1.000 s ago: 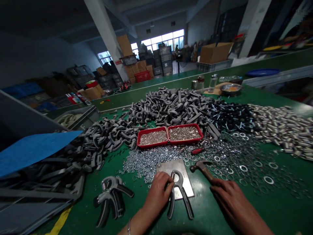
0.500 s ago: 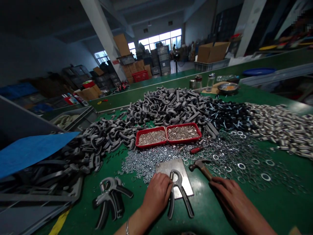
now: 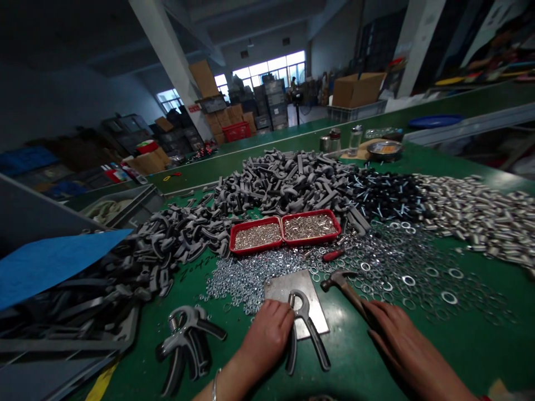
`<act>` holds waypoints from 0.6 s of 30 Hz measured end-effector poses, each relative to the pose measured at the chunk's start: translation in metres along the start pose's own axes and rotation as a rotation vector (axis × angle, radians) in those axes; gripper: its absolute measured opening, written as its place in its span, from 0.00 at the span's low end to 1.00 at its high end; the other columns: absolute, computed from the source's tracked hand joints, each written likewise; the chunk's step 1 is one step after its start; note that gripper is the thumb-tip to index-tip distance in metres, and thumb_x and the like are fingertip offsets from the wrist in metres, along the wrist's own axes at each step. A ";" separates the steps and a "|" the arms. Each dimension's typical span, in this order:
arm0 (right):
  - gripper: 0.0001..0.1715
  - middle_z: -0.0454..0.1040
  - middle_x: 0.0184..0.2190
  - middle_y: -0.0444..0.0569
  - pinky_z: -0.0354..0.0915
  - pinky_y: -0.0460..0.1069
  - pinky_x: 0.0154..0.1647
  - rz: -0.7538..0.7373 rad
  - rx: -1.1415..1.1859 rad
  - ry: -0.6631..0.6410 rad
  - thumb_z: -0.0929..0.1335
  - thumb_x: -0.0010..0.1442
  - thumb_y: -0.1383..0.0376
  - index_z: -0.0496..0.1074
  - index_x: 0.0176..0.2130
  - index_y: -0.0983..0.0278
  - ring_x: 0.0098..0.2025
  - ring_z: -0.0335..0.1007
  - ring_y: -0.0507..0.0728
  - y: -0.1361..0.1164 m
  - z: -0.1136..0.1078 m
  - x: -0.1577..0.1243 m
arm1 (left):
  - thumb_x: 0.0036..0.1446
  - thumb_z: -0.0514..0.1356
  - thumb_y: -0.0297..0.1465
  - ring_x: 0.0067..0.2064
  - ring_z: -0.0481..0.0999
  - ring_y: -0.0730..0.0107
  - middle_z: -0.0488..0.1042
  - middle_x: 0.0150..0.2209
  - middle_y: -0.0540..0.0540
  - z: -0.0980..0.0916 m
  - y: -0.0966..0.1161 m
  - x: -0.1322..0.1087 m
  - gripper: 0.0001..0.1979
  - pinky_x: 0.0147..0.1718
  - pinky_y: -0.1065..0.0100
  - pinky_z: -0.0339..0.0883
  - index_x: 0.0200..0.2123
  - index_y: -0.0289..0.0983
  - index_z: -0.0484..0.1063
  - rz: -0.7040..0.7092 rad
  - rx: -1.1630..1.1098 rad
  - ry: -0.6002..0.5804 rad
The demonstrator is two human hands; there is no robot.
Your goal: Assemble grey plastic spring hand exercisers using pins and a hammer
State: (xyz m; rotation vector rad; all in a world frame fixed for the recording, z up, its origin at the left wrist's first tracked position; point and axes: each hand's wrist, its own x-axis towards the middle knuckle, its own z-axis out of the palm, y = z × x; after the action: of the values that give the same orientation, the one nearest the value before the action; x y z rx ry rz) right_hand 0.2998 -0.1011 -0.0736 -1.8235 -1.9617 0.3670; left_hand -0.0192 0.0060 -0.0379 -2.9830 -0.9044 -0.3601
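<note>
My left hand (image 3: 270, 329) is closed on the left side of a grey and black hand grip (image 3: 313, 328), which lies partly over a metal plate (image 3: 282, 287). Its fingertips are bunched near the grip's spring. On the right, my right hand (image 3: 397, 337) rests over the wooden handle of a hammer (image 3: 351, 292), fingers together around it; the hammer's head lies on the table pointing left. More assembled hand grips (image 3: 190, 340) stand bunched to the left of my left hand.
Two red trays (image 3: 234, 245) of small pins stand behind loose nuts (image 3: 238, 278). Washers (image 3: 407, 280) spread to the right beside a red-handled tool (image 3: 333, 255). Grey handle parts (image 3: 292, 178) are heaped behind, metal cylinders (image 3: 493, 217) at right. A grey crate (image 3: 134, 328) is at left.
The view has shifted slightly. My right hand has slid a little back along the hammer's handle. My left hand stays at the hand grip.
</note>
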 end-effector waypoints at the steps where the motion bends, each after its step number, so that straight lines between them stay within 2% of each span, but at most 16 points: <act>1: 0.26 0.71 0.54 0.58 0.67 0.62 0.57 0.040 0.026 -0.019 0.64 0.66 0.58 0.64 0.61 0.59 0.54 0.69 0.66 0.003 -0.001 0.001 | 0.68 0.49 0.25 0.42 0.72 0.57 0.76 0.44 0.39 0.000 -0.001 -0.004 0.13 0.43 0.56 0.69 0.49 0.32 0.72 0.025 0.016 0.014; 4: 0.24 0.74 0.51 0.58 0.66 0.61 0.57 0.178 0.214 -0.147 0.65 0.63 0.57 0.68 0.57 0.62 0.52 0.71 0.65 0.009 -0.007 0.008 | 0.70 0.45 0.26 0.48 0.72 0.57 0.75 0.52 0.36 0.002 -0.001 -0.020 0.18 0.48 0.57 0.68 0.58 0.29 0.66 0.075 0.076 0.056; 5: 0.24 0.75 0.48 0.57 0.68 0.58 0.54 0.238 0.317 -0.205 0.65 0.62 0.57 0.68 0.55 0.63 0.50 0.73 0.64 0.009 -0.010 0.012 | 0.70 0.44 0.26 0.50 0.72 0.57 0.74 0.53 0.37 0.003 0.000 -0.024 0.19 0.50 0.57 0.67 0.59 0.29 0.65 0.079 0.091 0.068; 7: 0.22 0.77 0.40 0.54 0.72 0.52 0.39 0.383 0.557 -0.332 0.65 0.62 0.55 0.67 0.52 0.63 0.38 0.76 0.60 0.007 -0.014 0.019 | 0.70 0.43 0.25 0.52 0.71 0.57 0.73 0.54 0.37 0.004 0.003 -0.028 0.20 0.51 0.57 0.65 0.60 0.30 0.64 0.062 0.099 0.095; 9: 0.22 0.75 0.32 0.48 0.65 0.46 0.22 0.507 0.767 -0.436 0.64 0.62 0.52 0.65 0.50 0.62 0.26 0.71 0.54 0.004 -0.015 0.025 | 0.70 0.45 0.26 0.50 0.72 0.57 0.75 0.53 0.39 0.003 0.006 -0.023 0.18 0.50 0.56 0.65 0.58 0.32 0.67 0.001 0.058 0.103; 10: 0.21 0.73 0.30 0.45 0.59 0.44 0.17 0.543 0.835 -0.469 0.64 0.62 0.51 0.64 0.49 0.62 0.22 0.67 0.51 0.002 -0.015 0.027 | 0.69 0.48 0.26 0.47 0.72 0.57 0.76 0.50 0.40 0.002 0.007 -0.018 0.16 0.48 0.56 0.66 0.55 0.34 0.69 -0.047 0.023 0.089; 12: 0.21 0.72 0.30 0.42 0.54 0.42 0.15 0.564 0.900 -0.493 0.65 0.62 0.50 0.62 0.47 0.60 0.20 0.63 0.48 -0.001 -0.014 0.029 | 0.68 0.53 0.28 0.43 0.73 0.59 0.77 0.44 0.44 -0.003 0.007 -0.005 0.11 0.43 0.57 0.66 0.47 0.37 0.74 -0.164 -0.050 0.028; 14: 0.22 0.71 0.32 0.42 0.54 0.41 0.15 0.557 0.915 -0.487 0.65 0.61 0.49 0.61 0.46 0.60 0.20 0.62 0.47 -0.004 -0.015 0.029 | 0.66 0.57 0.29 0.41 0.73 0.59 0.77 0.39 0.46 -0.009 0.004 0.009 0.07 0.42 0.57 0.65 0.39 0.38 0.75 -0.270 -0.104 -0.042; 18: 0.27 0.71 0.31 0.42 0.54 0.41 0.14 0.562 0.907 -0.428 0.66 0.58 0.46 0.60 0.47 0.60 0.19 0.60 0.46 -0.010 -0.017 0.026 | 0.62 0.61 0.28 0.41 0.72 0.60 0.75 0.36 0.47 -0.016 0.001 0.022 0.04 0.43 0.58 0.65 0.33 0.37 0.73 -0.364 -0.187 -0.110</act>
State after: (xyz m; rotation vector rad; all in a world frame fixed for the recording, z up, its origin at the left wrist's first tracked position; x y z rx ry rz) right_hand 0.2985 -0.0777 -0.0505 -1.6593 -1.0864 1.6201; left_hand -0.0042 0.0166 -0.0170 -3.0168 -1.5129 -0.2988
